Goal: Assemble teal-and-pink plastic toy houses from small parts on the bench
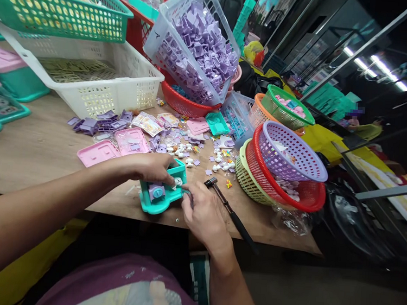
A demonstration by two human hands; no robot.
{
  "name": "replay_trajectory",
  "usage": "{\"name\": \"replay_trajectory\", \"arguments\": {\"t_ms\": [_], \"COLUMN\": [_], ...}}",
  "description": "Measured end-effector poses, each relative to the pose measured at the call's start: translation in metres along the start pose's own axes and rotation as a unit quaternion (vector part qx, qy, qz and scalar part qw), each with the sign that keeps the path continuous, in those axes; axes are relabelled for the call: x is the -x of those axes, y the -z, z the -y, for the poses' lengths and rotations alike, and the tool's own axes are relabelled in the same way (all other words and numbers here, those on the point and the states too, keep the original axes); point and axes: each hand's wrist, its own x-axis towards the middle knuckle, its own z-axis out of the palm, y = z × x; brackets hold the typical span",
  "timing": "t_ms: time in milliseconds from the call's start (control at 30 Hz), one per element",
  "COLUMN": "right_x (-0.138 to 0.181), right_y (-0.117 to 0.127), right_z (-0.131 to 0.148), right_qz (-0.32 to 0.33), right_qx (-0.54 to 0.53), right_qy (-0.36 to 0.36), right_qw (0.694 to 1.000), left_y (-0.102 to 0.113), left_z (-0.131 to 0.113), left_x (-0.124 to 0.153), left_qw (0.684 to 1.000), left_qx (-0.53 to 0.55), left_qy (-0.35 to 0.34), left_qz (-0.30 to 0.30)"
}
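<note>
A teal plastic toy case (156, 208) lies at the table's front edge, with a lilac part (157, 192) set inside it. A small white figure (177, 183) sits in its right half. My left hand (153, 167) reaches over the far side of the case, closed on it, with the thumb against the figure. From the right, my right hand (202, 210) grips the near right edge of the case, its index fingertip beside the figure. Some of its fingers are curled and partly hidden. Just right of that hand lies a hammer (229, 207) with a black handle.
Loose white figures (181, 150), lilac pieces (101, 123) and pink trays (132, 140) lie beyond the case. A tilted clear basket (175, 60) holds lilac parts. A white basket (103, 96) stands left; a red colander (311, 202) is stacked right. Another person is far right.
</note>
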Motion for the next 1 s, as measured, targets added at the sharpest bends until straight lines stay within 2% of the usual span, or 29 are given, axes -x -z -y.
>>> {"name": "replay_trajectory", "arguments": {"t_ms": [200, 300, 400, 500, 667, 1000], "right_x": [-0.008, -0.007, -0.008, -0.013, -0.017, -0.014], "right_y": [-0.004, -0.001, 0.000, -0.006, -0.018, -0.019], "right_z": [0.004, -0.005, -0.018, -0.028, -0.034, -0.038], "right_qz": [-0.019, -0.044, -0.127, -0.189, -0.159, -0.150], "right_qx": [0.034, -0.028, -0.099, -0.097, -0.079, -0.028], "right_qy": [0.029, 0.063, 0.068, 0.086, 0.129, 0.131], "right_qw": [0.999, 0.997, 0.985, 0.973, 0.976, 0.979], "left_y": [-0.006, -0.008, -0.009, -0.010, -0.013, -0.013], "left_z": [-0.009, -0.014, -0.015, -0.016, -0.017, -0.021], "left_x": [0.004, 0.007, 0.008, 0.008, 0.009, 0.010], "left_qw": [0.997, 0.994, 0.992, 0.990, 0.984, 0.980], "left_qx": [-0.078, -0.106, -0.127, -0.138, -0.173, -0.191], "left_qy": [-0.019, -0.019, -0.009, 0.001, 0.014, 0.007], "left_qz": [-0.016, -0.020, -0.026, -0.023, -0.044, -0.050]}}
